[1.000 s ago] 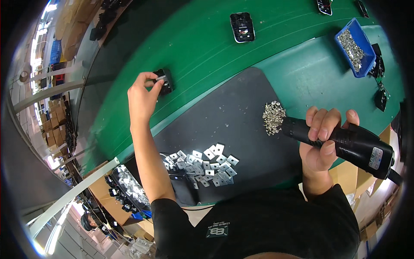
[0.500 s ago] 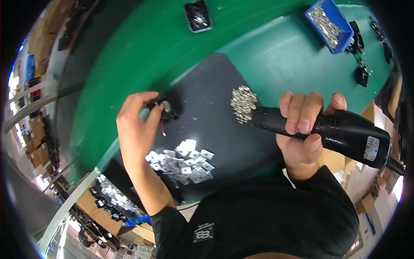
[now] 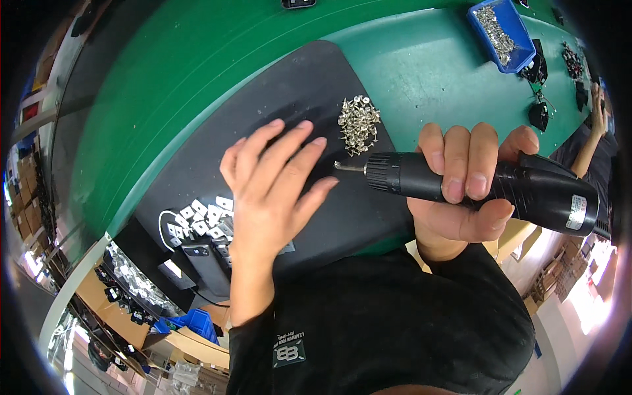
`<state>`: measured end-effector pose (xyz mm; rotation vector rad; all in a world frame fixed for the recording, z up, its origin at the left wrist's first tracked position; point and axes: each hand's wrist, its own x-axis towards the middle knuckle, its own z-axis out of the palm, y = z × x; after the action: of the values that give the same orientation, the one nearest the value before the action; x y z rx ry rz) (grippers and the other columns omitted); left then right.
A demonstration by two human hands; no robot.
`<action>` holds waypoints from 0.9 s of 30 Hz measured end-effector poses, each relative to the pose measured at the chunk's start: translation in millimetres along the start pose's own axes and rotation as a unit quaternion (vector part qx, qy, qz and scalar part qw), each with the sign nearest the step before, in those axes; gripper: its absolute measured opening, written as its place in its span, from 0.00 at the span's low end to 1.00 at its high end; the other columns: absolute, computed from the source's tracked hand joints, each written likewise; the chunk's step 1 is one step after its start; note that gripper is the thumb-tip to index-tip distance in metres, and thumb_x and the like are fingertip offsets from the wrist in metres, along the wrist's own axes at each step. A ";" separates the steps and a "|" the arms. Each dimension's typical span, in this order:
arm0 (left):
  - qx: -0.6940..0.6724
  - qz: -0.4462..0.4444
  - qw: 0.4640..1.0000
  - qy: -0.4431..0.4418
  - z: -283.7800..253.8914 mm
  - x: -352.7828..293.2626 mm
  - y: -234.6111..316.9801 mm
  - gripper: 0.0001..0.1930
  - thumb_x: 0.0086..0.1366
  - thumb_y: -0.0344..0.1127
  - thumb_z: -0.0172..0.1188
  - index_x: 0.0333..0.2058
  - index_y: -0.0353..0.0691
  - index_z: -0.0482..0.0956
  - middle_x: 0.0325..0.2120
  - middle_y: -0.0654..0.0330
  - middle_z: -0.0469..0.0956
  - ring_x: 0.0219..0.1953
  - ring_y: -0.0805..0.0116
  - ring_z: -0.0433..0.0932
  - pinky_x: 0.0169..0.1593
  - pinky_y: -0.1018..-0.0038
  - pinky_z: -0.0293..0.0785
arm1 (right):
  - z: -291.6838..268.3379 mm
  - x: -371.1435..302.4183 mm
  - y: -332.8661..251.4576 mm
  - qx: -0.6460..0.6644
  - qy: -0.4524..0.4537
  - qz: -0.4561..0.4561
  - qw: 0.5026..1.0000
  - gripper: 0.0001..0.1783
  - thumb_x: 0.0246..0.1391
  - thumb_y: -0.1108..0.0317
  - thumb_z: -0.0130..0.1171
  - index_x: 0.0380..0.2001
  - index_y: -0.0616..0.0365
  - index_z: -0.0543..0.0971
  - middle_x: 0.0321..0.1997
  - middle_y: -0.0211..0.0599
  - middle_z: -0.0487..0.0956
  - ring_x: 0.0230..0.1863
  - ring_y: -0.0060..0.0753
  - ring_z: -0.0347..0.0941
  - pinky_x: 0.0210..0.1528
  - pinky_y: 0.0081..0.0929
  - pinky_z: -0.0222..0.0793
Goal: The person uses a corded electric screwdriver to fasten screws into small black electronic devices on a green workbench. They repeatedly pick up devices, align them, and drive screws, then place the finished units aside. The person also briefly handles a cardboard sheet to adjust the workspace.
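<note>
My right hand (image 3: 464, 174) is wrapped round a black electric screwdriver (image 3: 550, 194), which points left across the black mat (image 3: 309, 82). The bit (image 3: 352, 168) sticks out of its collar; a small shiny piece sits at its end, too small to tell if it is a screw. My left hand (image 3: 276, 184) holds nothing, its fingers spread above the mat to the left of the bit. Just beyond the bit lies a heap of silver screws (image 3: 359, 125). Several small white and silver plates with holes (image 3: 197, 220) are heaped beside my left wrist, which partly covers them.
At the far right a blue bin (image 3: 503, 36) holds more screws, with black parts on wires (image 3: 538, 115) near it. A phone (image 3: 205, 263) lies by the plates. Another person's arm (image 3: 592, 131) shows at the right edge. Blue bins (image 3: 191, 324) and cartons stand at lower left.
My left hand has let go of the small dark part with a red wire and moved right, its fingers spreading. The screwdriver's bit now shows clear of the screw heap. The view has shifted.
</note>
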<state>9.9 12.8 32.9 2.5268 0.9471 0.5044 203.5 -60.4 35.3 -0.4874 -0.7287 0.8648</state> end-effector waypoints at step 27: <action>-0.014 -0.060 0.998 -0.030 -2.7 -13.4 -22.5 0.47 0.32 0.42 0.77 0.56 0.39 0.70 0.54 0.52 0.72 0.56 0.52 0.69 0.60 0.60 0.59 | -8.8 -5.3 2.6 -0.010 -0.038 0.057 0.998 0.36 0.54 0.63 0.64 0.63 0.38 0.58 0.31 0.24 0.71 0.31 0.24 0.68 0.43 0.32 0.63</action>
<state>-13.0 20.0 21.9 2.4272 1.0551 0.4006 206.5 -64.1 25.8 -0.5197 -0.7847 0.9884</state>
